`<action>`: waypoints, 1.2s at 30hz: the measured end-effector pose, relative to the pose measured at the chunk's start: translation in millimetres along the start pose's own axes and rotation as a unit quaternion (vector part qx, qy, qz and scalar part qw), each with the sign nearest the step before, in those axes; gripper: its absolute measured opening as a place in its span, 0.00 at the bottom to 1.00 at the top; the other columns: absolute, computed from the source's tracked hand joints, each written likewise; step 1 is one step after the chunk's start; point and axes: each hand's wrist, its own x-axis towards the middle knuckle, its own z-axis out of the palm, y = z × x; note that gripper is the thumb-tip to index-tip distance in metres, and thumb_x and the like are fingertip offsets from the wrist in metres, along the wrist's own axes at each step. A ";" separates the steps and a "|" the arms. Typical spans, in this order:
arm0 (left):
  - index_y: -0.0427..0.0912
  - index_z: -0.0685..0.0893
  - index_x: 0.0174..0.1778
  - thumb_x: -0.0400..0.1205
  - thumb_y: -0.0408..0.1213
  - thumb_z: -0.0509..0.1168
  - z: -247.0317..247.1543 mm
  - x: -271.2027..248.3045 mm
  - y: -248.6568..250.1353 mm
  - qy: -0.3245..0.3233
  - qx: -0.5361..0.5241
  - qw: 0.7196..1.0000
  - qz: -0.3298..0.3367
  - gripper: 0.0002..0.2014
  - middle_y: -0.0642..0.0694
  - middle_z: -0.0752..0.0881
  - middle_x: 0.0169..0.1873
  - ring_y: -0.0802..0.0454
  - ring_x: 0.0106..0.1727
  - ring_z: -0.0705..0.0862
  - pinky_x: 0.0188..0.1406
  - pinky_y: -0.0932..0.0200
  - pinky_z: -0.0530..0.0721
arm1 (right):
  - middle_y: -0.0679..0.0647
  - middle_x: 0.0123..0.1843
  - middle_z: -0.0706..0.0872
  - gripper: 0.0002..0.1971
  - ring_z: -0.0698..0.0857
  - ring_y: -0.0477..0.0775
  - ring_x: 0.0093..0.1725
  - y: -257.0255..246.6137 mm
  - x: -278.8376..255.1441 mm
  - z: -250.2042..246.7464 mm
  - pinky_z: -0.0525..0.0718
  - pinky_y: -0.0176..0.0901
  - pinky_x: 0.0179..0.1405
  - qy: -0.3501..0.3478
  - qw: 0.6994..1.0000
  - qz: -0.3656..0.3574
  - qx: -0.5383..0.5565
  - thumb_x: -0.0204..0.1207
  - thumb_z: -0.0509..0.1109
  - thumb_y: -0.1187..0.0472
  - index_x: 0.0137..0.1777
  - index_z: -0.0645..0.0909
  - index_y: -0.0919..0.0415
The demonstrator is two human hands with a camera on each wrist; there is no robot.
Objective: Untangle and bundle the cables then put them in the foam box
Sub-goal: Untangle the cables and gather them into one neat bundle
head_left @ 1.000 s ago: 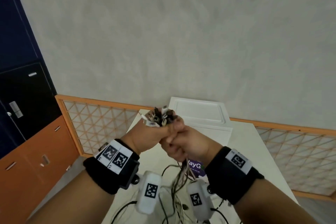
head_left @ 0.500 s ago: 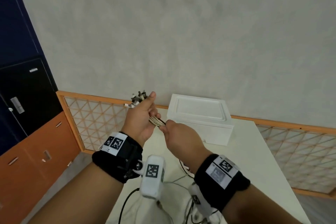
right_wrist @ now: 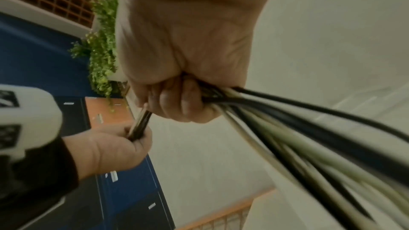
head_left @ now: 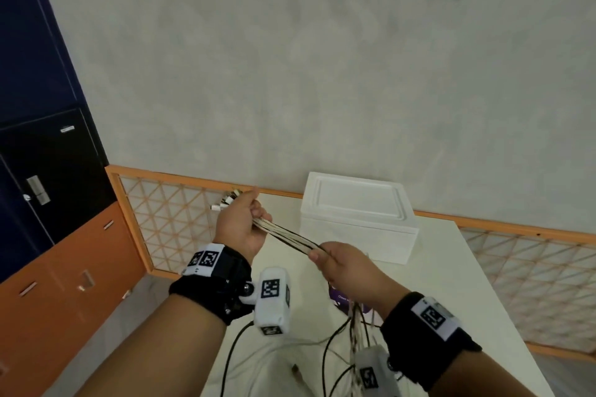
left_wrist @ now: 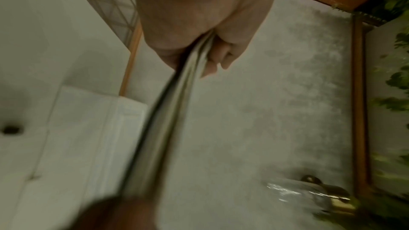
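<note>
A bunch of black and white cables [head_left: 287,235] runs taut between my two hands above the white table [head_left: 451,284]. My left hand [head_left: 240,222] grips the bunch near its plug ends [head_left: 225,201], which stick out above the fist. My right hand [head_left: 335,263] grips the same bunch lower and to the right, and the loose lengths [head_left: 356,332] hang from it down to the table. In the right wrist view the fingers [right_wrist: 177,100] curl round the cables [right_wrist: 287,128]; in the left wrist view the cables [left_wrist: 168,111] leave the fist [left_wrist: 199,48]. The white foam box [head_left: 354,216], lid on, stands behind.
A purple packet [head_left: 340,296] lies on the table under my right hand. An orange lattice railing [head_left: 167,213] borders the table's far and left sides. Dark blue and orange lockers [head_left: 48,203] stand at the left. A grey wall rises behind.
My hands, clasped together on the cables a second ago, have pulled apart. The left hand went up and left with the plug ends; the right slid down the bunch, drawing it taut.
</note>
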 end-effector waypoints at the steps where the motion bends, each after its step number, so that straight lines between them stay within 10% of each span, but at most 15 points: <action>1: 0.42 0.76 0.32 0.81 0.29 0.66 -6.1 4.4 -3.9 0.012 0.015 1.000 -0.001 0.12 0.51 0.69 0.16 0.58 0.15 0.68 0.17 0.65 0.74 | 0.46 0.27 0.73 0.20 0.72 0.44 0.28 -1.6 3.6 -5.3 0.69 0.40 0.31 -0.006 0.997 -0.015 -0.074 0.84 0.57 0.46 0.32 0.70 0.56; 5: 0.36 0.82 0.39 0.76 0.31 0.73 -41.9 25.1 -10.3 0.035 0.098 0.992 -0.071 0.06 0.43 0.80 0.31 0.53 0.25 0.81 0.26 0.60 0.85 | 0.49 0.33 0.75 0.22 0.76 0.50 0.36 -12.7 12.1 -26.8 0.72 0.47 0.39 -0.076 0.971 -0.030 -0.226 0.84 0.55 0.43 0.39 0.73 0.60; 7: 0.35 0.81 0.58 0.68 0.40 0.81 -58.3 33.0 -8.0 0.059 0.178 0.979 -0.081 0.26 0.41 0.83 0.42 0.48 0.37 0.84 0.34 0.52 0.85 | 0.49 0.33 0.75 0.22 0.77 0.55 0.40 -20.4 14.8 -37.8 0.74 0.48 0.41 -0.104 0.958 -0.025 -0.267 0.84 0.54 0.42 0.40 0.73 0.60; 9: 0.48 0.69 0.73 0.57 0.49 0.85 -62.6 31.7 1.3 0.098 0.261 0.960 -0.002 0.49 0.43 0.80 0.61 0.45 0.58 0.82 0.54 0.42 0.83 | 0.48 0.33 0.73 0.21 0.75 0.53 0.38 -29.3 18.2 -49.7 0.70 0.46 0.38 -0.126 0.950 -0.014 -0.285 0.84 0.54 0.43 0.38 0.72 0.59; 11: 0.54 0.67 0.70 0.62 0.47 0.83 -49.1 10.8 9.6 0.006 0.350 0.926 0.139 0.43 0.50 0.76 0.70 0.51 0.68 0.76 0.68 0.41 0.77 | 0.50 0.33 0.73 0.22 0.72 0.50 0.34 -40.8 20.9 -57.7 0.67 0.43 0.32 -0.143 0.941 -0.013 -0.306 0.85 0.54 0.44 0.36 0.71 0.60; 15: 0.56 0.64 0.73 0.67 0.40 0.81 3.7 -44.4 -8.0 -0.352 0.638 0.660 0.183 0.42 0.68 0.82 0.53 0.73 0.53 0.82 0.43 0.67 0.85 | 0.55 0.40 0.79 0.18 0.76 0.53 0.40 -62.5 30.2 -58.7 0.70 0.43 0.37 -0.164 0.939 -0.025 -0.302 0.85 0.57 0.53 0.47 0.81 0.66; 18: 0.52 0.65 0.73 0.72 0.36 0.74 15.4 -44.2 -26.2 -0.319 0.723 0.554 0.261 0.35 0.54 0.85 0.41 0.54 0.42 0.85 0.36 0.58 0.84 | 0.47 0.37 0.78 0.09 0.77 0.47 0.37 -67.2 34.9 -57.1 0.71 0.37 0.35 -0.169 0.951 -0.007 -0.258 0.80 0.61 0.62 0.44 0.82 0.61; 22: 0.55 0.77 0.62 0.73 0.39 0.71 17.4 -35.4 -23.3 -0.258 0.723 0.546 0.335 0.22 0.51 0.88 0.37 0.52 0.39 0.85 0.34 0.57 0.79 | 0.51 0.29 0.80 0.08 0.78 0.47 0.27 -51.3 21.4 -60.7 0.74 0.38 0.33 -0.129 0.987 0.004 -0.097 0.77 0.65 0.63 0.40 0.79 0.67; 26: 0.54 0.85 0.35 0.72 0.37 0.76 18.8 -21.3 -13.7 -0.222 0.595 0.705 0.317 0.07 0.56 0.87 0.30 0.59 0.33 0.83 0.38 0.55 0.82 | 0.50 0.30 0.81 0.10 0.79 0.43 0.28 -14.9 1.8 -52.5 0.75 0.35 0.32 0.012 1.000 0.014 -0.014 0.81 0.65 0.52 0.43 0.77 0.59; 28: 0.53 0.84 0.28 0.73 0.38 0.76 18.6 -18.2 -14.8 -0.233 0.566 0.734 0.295 0.11 0.59 0.83 0.23 0.64 0.28 0.78 0.34 0.60 0.77 | 0.49 0.29 0.77 0.15 0.75 0.46 0.29 -2.5 -2.7 -41.8 0.73 0.40 0.33 0.071 0.997 0.028 -0.030 0.82 0.62 0.50 0.39 0.73 0.59; 33: 0.44 0.84 0.38 0.72 0.49 0.75 15.6 -22.3 -13.9 -0.247 0.734 0.589 0.232 0.12 0.52 0.85 0.32 0.52 0.36 0.84 0.35 0.58 0.77 | 0.50 0.30 0.74 0.15 0.73 0.50 0.31 -0.8 -1.3 -41.3 0.69 0.45 0.33 0.080 0.986 0.026 -0.142 0.81 0.60 0.56 0.32 0.69 0.56; 36: 0.53 0.74 0.72 0.65 0.51 0.79 24.8 -38.7 -9.0 -0.279 0.811 0.454 0.243 0.39 0.53 0.81 0.66 0.49 0.70 0.77 0.70 0.47 0.73 | 0.54 0.37 0.79 0.10 0.77 0.54 0.38 -6.8 4.3 -48.8 0.72 0.45 0.36 0.038 0.975 0.036 -0.214 0.79 0.60 0.57 0.39 0.75 0.61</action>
